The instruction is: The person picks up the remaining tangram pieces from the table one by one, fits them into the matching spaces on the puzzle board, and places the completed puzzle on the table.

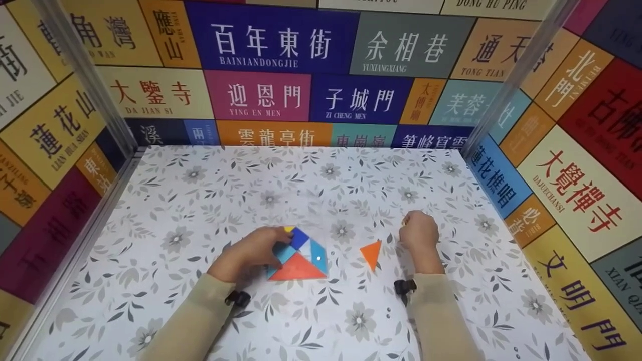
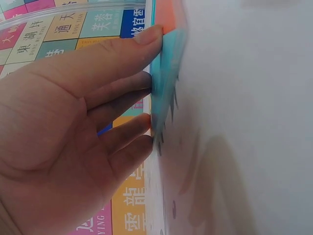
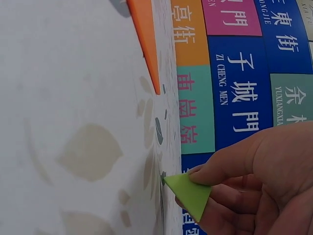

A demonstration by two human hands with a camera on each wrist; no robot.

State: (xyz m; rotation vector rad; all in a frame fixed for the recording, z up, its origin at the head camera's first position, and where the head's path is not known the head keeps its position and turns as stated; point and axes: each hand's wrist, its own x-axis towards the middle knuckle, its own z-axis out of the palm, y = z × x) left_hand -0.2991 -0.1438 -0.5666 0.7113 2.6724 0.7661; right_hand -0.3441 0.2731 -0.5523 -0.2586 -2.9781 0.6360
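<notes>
Flat tangram pieces lie together left of centre in the head view: a red triangle (image 1: 298,267), a dark blue square (image 1: 300,238), a light blue piece (image 1: 318,253) on the right, another light blue piece (image 1: 287,253) on the left and a bit of yellow (image 1: 289,228) at the top. My left hand (image 1: 246,254) rests against their left side, thumb and fingertips spread along the edge. My right hand (image 1: 420,238) pinches a small yellow-green triangle (image 3: 190,196) between thumb and fingers, near the tabletop. Between the hands lies a loose orange triangle (image 1: 371,254).
The table (image 1: 241,175) has a white cover printed with grey flowers and leaves. Panels of coloured blocks with Chinese lettering (image 1: 276,40) rise at the back and both sides. A clear strip (image 1: 521,75) runs up the back right corner.
</notes>
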